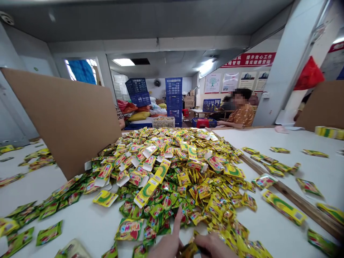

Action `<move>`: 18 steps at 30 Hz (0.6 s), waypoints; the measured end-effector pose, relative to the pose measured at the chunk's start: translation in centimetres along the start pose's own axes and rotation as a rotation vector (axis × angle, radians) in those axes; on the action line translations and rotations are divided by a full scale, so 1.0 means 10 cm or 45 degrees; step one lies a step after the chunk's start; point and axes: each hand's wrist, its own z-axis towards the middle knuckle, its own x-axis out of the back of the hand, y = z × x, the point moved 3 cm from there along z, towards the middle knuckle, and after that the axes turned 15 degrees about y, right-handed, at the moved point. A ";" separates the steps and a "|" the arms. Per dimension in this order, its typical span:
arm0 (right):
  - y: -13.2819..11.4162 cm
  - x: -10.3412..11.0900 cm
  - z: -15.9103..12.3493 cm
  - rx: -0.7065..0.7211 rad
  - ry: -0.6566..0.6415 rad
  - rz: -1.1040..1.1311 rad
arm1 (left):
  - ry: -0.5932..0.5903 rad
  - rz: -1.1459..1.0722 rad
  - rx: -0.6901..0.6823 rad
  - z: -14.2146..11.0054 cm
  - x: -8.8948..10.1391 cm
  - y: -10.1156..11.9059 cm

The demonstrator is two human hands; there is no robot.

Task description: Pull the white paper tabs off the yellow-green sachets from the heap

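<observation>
My left hand (167,246) is at the bottom edge with its index finger stretched up over the green sachets (158,211); its other fingers are mostly hidden. Just to the right, my right hand (213,246) has its fingers bent around a yellow sachet (190,250), partly out of frame. Ahead of both hands rises a heap of green sachets, yellow sachets (215,206) and small cardboard boxes (149,163). A long yellow-green box (152,183) lies on the heap's front. Left of my left hand lies a flat green-yellow packet (129,229).
A brown cardboard panel (67,118) stands left of the heap. A wooden strip (292,197) runs along the white table (271,138) at right, with scattered boxes and sachets around it. Beyond, a person (242,113) sits near blue crates (174,96).
</observation>
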 end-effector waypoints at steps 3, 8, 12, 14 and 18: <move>0.10 0.07 -0.04 -0.041 0.208 -0.142 | 0.457 0.616 -0.330 0.13 0.47 0.08; 0.11 0.23 -0.11 0.065 0.387 -0.164 | 0.963 1.212 -0.224 0.44 1.11 -0.07; 0.04 0.20 -0.09 0.110 0.394 -0.250 | 0.804 1.139 -0.310 0.30 1.09 0.04; -0.03 0.13 -0.06 0.121 0.371 -0.297 | 0.579 0.908 -0.368 0.10 0.97 0.19; -0.17 0.04 0.02 0.184 0.316 -0.136 | 0.120 0.243 -0.260 -0.21 0.81 0.36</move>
